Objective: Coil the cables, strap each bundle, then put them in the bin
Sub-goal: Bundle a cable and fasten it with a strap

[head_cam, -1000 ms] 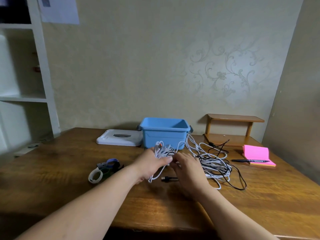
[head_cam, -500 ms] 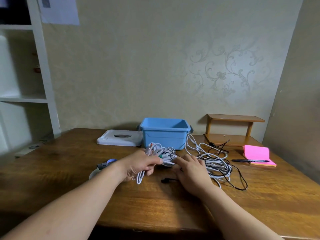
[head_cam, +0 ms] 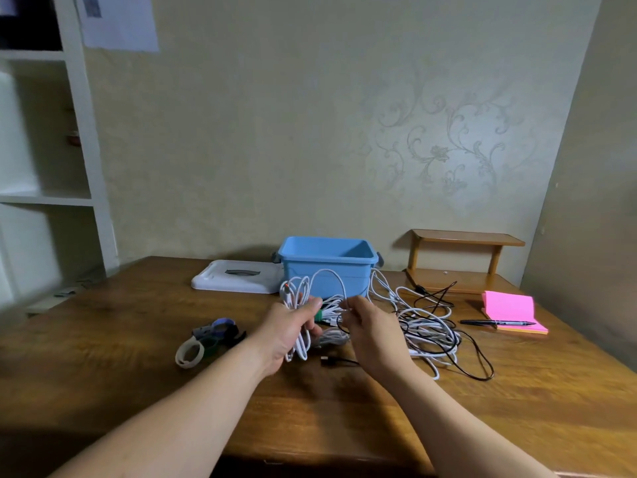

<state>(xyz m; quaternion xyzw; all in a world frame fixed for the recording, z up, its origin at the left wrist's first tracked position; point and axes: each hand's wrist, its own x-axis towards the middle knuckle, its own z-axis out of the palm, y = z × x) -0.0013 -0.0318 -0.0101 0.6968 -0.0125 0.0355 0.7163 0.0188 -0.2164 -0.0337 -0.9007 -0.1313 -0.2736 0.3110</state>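
My left hand (head_cam: 289,331) grips a bundle of white cable loops (head_cam: 298,292), lifted just above the wooden table (head_cam: 138,339). My right hand (head_cam: 370,327) pinches a white strand that arcs from the bundle over to it. A tangled heap of white and black cables (head_cam: 427,326) lies to the right of my hands. A black plug end (head_cam: 327,360) lies on the table below them. The open blue bin (head_cam: 327,262) stands right behind the bundle. Several coloured straps (head_cam: 210,338) lie left of my left arm.
The bin's white lid (head_cam: 238,279) lies left of the bin. A small wooden shelf (head_cam: 462,260) stands at the back right. A pink notepad (head_cam: 513,310) with a black pen (head_cam: 496,322) sits at the right. White shelving (head_cam: 44,167) stands at the far left.
My left hand has lifted the white bundle off the table and turned it upright. My right hand has risen from lying flat on the cables and now pinches a strand.
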